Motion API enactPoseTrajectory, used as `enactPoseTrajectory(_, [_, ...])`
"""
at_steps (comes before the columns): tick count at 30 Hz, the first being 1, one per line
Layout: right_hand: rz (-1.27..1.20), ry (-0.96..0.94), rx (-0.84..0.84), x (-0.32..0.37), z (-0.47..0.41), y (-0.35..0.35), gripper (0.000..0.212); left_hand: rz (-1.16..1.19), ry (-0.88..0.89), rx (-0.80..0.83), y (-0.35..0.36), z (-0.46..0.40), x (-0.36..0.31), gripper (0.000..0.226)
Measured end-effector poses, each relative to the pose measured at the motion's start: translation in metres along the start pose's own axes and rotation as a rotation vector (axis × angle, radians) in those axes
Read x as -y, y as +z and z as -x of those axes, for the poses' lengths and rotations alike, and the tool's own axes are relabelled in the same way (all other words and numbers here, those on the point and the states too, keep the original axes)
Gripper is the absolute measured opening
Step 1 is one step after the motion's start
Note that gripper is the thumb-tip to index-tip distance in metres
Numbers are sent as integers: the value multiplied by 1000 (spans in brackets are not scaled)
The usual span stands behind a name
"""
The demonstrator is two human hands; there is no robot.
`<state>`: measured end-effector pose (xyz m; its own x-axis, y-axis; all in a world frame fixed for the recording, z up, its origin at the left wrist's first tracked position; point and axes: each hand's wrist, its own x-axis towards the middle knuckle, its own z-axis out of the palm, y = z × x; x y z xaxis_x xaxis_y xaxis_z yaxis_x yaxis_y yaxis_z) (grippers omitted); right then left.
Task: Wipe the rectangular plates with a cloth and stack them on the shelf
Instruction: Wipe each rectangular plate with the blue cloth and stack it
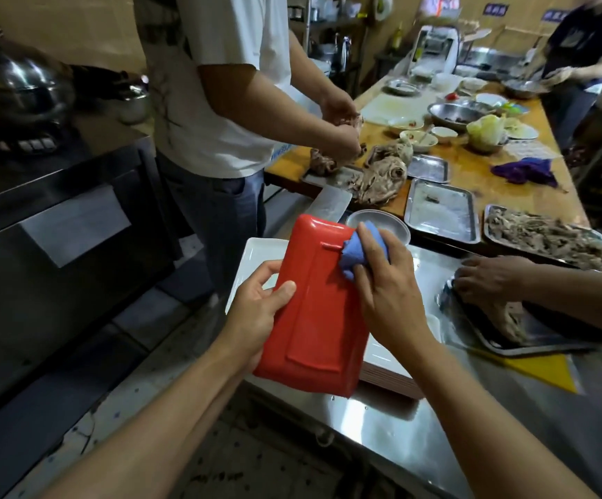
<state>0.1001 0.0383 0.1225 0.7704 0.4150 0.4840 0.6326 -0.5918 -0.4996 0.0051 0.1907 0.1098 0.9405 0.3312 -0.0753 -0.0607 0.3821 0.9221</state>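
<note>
Red plate: one, left hand gripping; right hand pressing one blue cloth.

Red rectangular plate: glossy, held underside up, raised foot rim visible, tilted with its far end higher. It sits above the white rectangular plate, covering most of it. Blue cloth: bunched, pressed against the red plate's far right edge. White plate: flat on the steel counter, its far left corner showing beyond the red plate, another strip showing on the red plate's right.
</note>
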Motion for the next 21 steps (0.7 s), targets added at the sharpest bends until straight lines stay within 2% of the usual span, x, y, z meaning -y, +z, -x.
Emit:
enactPoseTrajectory(3, [-144, 148, -25, 9, -1, 5, 55, 21, 26, -66, 6, -5, 3, 19])
enactPoseTrajectory(7, [-214, 269, -26, 17, 16, 9, 64, 55, 62, -136, 14, -15, 5, 18])
enactPoseTrajectory(13, [-389, 387, 42, 15, 54, 3, 60, 107, 121, -231, 21, -35, 8, 17])
enactPoseTrajectory(17, [-538, 505, -11, 5, 45, -6, 57, 116, 49, -217, 27, -36, 19, 15])
enactPoseTrajectory(19, [-603, 570, -21, 0, 40, -9, 56, 124, 6, -143, 28, -34, 21, 15])
enactPoseTrajectory(21, [-551, 580, -21, -5, 38, -13, 57, 2, -31, -62, 25, -33, 15, 14])
